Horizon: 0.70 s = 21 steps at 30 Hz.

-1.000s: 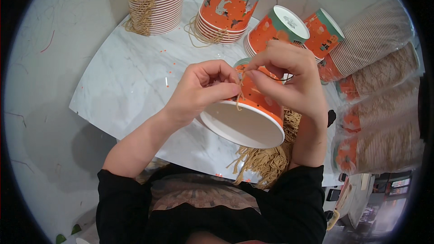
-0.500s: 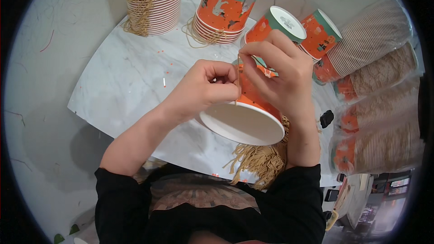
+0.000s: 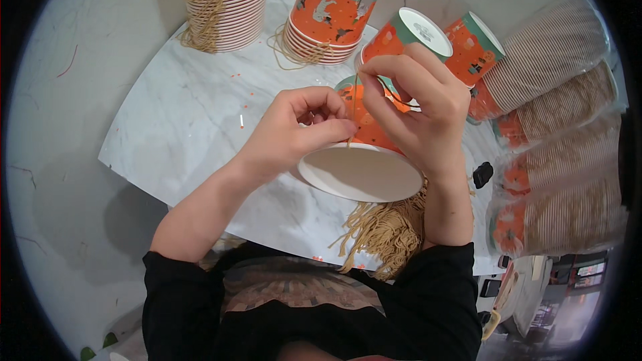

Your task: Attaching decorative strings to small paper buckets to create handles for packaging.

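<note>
An orange paper bucket with a green base band [image 3: 372, 128] lies tipped between my hands, its white open mouth [image 3: 361, 174] turned toward me. A thin tan cord [image 3: 354, 105] runs up its side from near the rim. My left hand [image 3: 294, 124] is closed at the bucket's left side, thumb and forefinger pinching the lower cord close to the rim. My right hand [image 3: 431, 110] pinches the cord's upper part above the bucket, and a dark-looking strand loops past its fingers. Just below the bucket, a bundle of tan cords [image 3: 384, 235] lies at the table's near edge.
Behind stand a tall stack of buckets [image 3: 231, 10] draped with cords, a shorter stack [image 3: 338, 7] and two more upturned buckets [image 3: 421, 30] [image 3: 476, 43]. Plastic-wrapped bucket stacks [image 3: 555, 53] line the right. A small black object [image 3: 483, 174] lies on the marbled table [image 3: 174, 113].
The bucket's mouth has tilted and shows as a narrower oval. My left thumb has moved slightly up along the cord, and my right hand has shifted a little to the right.
</note>
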### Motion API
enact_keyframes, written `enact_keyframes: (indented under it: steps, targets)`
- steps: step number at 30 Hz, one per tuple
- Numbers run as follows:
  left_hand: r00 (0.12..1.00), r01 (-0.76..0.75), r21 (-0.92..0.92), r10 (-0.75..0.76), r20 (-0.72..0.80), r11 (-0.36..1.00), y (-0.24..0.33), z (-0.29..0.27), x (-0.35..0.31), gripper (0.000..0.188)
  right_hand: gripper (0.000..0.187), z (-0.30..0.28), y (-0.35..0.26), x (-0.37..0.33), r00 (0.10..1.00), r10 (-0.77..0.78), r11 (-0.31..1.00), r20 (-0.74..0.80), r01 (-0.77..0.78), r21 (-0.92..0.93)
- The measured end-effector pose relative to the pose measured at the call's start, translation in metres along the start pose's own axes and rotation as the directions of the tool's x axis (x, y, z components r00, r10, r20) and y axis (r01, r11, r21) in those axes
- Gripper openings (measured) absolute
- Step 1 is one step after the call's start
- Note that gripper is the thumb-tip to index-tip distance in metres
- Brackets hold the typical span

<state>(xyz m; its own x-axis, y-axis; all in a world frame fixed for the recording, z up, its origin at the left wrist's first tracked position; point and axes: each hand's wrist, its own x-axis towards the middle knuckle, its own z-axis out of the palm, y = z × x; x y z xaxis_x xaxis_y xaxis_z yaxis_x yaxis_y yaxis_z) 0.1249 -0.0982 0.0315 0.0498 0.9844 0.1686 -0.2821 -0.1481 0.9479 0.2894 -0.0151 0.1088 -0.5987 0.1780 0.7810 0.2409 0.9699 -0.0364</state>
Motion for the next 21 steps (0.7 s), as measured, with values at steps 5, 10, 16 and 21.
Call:
enact_keyframes:
  steps: [5, 10, 16, 21]
  targets:
    - [1.0, -0.005, 0.067, 0.006, -0.011, 0.998, -0.0009, 0.0005, 0.0, 0.011, 0.016, 0.0016, 0.0001, -0.0005, 1.0, 0.01, 1.0, 0.009, -0.01, 0.017]
    - [1.0, -0.023, 0.118, 0.023, 0.003, 0.993, -0.0042, 0.0018, 0.0028, 0.016, 0.016, 0.0095, -0.0005, -0.0028, 1.0, -0.005, 1.0, -0.025, 0.004, -0.017]
    - [0.993, -0.117, 0.086, 0.116, 0.022, 0.989, -0.0037, 0.0071, 0.0005, 0.023, 0.016, 0.0069, 0.0033, -0.0027, 0.998, 0.054, 0.998, -0.022, -0.053, 0.019]
    - [0.971, -0.233, 0.247, 0.24, 0.003, 0.941, -0.0059, 0.0069, -0.0039, 0.017, 0.014, 0.0042, 0.0057, -0.0011, 0.997, 0.072, 0.996, -0.021, -0.071, 0.047]
